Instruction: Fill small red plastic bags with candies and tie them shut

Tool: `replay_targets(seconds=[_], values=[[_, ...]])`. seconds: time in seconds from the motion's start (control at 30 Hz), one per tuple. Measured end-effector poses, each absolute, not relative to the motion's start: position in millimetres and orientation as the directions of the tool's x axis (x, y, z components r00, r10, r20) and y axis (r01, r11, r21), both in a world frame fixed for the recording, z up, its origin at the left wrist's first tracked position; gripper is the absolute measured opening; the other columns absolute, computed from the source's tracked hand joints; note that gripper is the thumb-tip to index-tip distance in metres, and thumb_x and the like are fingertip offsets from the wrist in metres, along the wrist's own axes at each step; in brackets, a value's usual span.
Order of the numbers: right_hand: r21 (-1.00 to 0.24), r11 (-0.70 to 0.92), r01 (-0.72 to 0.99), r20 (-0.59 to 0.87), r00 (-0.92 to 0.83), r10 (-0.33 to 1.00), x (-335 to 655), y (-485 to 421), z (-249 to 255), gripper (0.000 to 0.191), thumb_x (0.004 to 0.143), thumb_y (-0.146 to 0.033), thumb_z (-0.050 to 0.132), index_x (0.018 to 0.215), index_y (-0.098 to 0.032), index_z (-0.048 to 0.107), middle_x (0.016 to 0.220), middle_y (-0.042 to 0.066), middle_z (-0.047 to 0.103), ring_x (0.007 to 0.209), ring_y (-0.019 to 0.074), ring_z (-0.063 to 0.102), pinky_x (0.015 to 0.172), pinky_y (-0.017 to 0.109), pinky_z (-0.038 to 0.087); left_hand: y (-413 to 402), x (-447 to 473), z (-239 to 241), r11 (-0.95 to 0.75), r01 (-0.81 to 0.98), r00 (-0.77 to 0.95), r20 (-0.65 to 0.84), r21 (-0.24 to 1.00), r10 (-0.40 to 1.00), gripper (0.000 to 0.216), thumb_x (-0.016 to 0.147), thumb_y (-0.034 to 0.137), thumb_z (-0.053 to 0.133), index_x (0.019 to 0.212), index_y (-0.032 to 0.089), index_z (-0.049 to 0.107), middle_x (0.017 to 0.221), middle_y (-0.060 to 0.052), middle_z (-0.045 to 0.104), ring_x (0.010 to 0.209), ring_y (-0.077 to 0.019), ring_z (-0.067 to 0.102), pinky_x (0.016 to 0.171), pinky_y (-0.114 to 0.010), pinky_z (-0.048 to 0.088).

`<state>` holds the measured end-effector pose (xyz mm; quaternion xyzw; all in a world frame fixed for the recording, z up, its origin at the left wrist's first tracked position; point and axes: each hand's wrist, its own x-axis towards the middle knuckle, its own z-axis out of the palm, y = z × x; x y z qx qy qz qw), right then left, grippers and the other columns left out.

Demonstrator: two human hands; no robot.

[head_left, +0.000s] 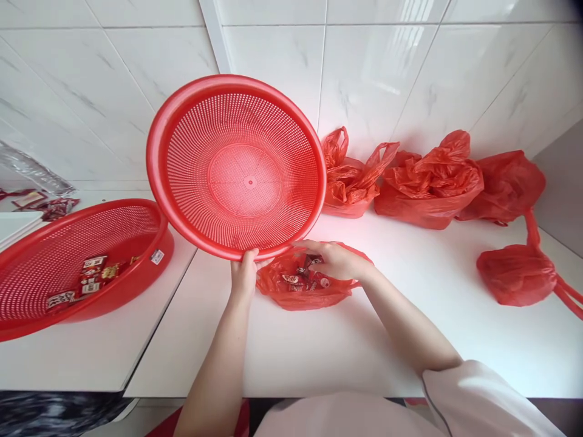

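A red plastic colander [246,180] is tipped up on its side, its inside facing me, with nothing lying in it. My left hand [245,276] grips its lower rim, thumb on the near side. Below the rim lies an opened red plastic bag [314,300] with several small wrapped snack packets [296,280] inside. My right hand [334,260] is over the bag's mouth, fingers stretched out and apart from the thumb. Its fingertips reach the lower right of the colander's rim; whether they touch it I cannot tell.
At left, a second red colander [164,243] holds several small packets [93,274]. Filled red bags [428,188] stand along the tiled wall [268,60]. A tied red bag [517,274] lies at right on the white table [410,291]. More packets [59,207] lie at far left.
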<state>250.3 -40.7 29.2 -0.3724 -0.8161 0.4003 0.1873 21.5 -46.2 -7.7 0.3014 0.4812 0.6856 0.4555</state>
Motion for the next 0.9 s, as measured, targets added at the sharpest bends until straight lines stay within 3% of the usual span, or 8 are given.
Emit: replay_targets(seconds=[0.2,0.37,0.47,0.53,0.6,0.7,0.8,0.9], values=[[-0.818,0.421,0.393,0.09,-0.634,0.768,248,-37,23,0.058,0.09,-0.019,0.05,0.146,-0.033,0.041,0.143,0.0,0.054,0.127,0.0198,0.055,0.106,0.039,0.044,-46,21,-12,-0.123,-0.315,-0.4,-0.014,0.941,0.916,0.027,0.064,0.022,0.068,0.09,0.02,0.063,0.099,-0.005,0.062,0.096,-0.0255,0.064,0.075,-0.045,0.063],[-0.763,0.427,0.485,0.166,-0.492,0.855,254,-33,19,0.064,0.09,-0.011,0.042,0.15,-0.031,0.033,0.12,0.006,0.068,0.114,0.0209,0.064,0.095,0.04,0.051,-45,14,-10,-0.155,-0.378,-0.373,0.003,0.913,0.928,0.039,0.065,0.021,0.066,0.104,0.023,0.063,0.11,-0.005,0.065,0.096,-0.0252,0.066,0.076,-0.044,0.062],[-0.737,0.502,0.453,0.283,-0.468,0.837,251,-33,19,0.067,0.086,-0.011,0.048,0.148,-0.031,0.034,0.131,0.007,0.06,0.114,0.0218,0.063,0.093,0.039,0.052,-46,5,-6,-0.089,-0.428,-0.234,-0.015,0.899,0.972,0.042,0.067,0.025,0.066,0.109,0.022,0.063,0.11,-0.008,0.067,0.1,-0.0284,0.067,0.077,-0.046,0.061],[-0.709,0.53,0.465,0.37,-0.394,0.841,247,-33,18,0.058,0.084,-0.015,0.053,0.139,-0.028,0.042,0.132,0.009,0.057,0.108,0.0228,0.063,0.092,0.04,0.052,-47,-5,-3,-0.043,-0.399,-0.126,-0.008,0.916,0.992,0.041,0.068,0.03,0.068,0.107,0.019,0.064,0.107,-0.01,0.069,0.101,-0.0308,0.067,0.077,-0.048,0.06],[-0.688,0.529,0.497,0.435,-0.302,0.848,245,-31,18,0.044,0.081,-0.017,0.058,0.124,-0.024,0.052,0.117,0.009,0.063,0.1,0.0234,0.063,0.089,0.039,0.052,-49,-17,1,-0.018,-0.313,-0.008,0.017,0.949,1.0,0.041,0.067,0.037,0.072,0.103,0.016,0.066,0.101,-0.014,0.071,0.099,-0.0333,0.068,0.076,-0.048,0.06],[-0.72,0.53,0.448,0.519,-0.16,0.84,250,-27,21,0.027,0.076,-0.018,0.062,0.102,-0.022,0.054,0.097,0.005,0.064,0.089,0.0207,0.061,0.082,0.034,0.053,-55,-41,10,-0.033,-0.155,0.11,0.05,0.987,0.993,0.062,0.062,0.044,0.079,0.114,0.016,0.064,0.096,-0.016,0.072,0.088,-0.033,0.071,0.071,-0.045,0.06],[-0.765,0.528,0.369,0.559,-0.026,0.829,261,-25,29,0.026,0.075,-0.024,0.065,0.096,-0.023,0.05,0.099,0.004,0.061,0.087,0.018,0.06,0.079,0.03,0.054,-62,-68,17,-0.214,-0.051,-0.311,0.189,0.975,0.932,0.086,0.075,0.042,0.072,0.149,0.026,0.029,0.096,-0.007,0.073,0.078,-0.0235,0.072,0.072,-0.04,0.059],[-0.808,0.495,0.32,0.529,0.026,0.848,269,-27,38,0.031,0.074,-0.033,0.068,0.096,-0.023,0.048,0.098,0.003,0.06,0.081,0.0157,0.06,0.076,0.028,0.053,-70,-96,12,-0.203,0.126,-0.78,0.223,0.971,0.584,0.105,0.08,0.026,0.07,0.155,0.027,-0.005,0.09,0.001,0.07,0.076,-0.0181,0.07,0.082,-0.042,0.058]])
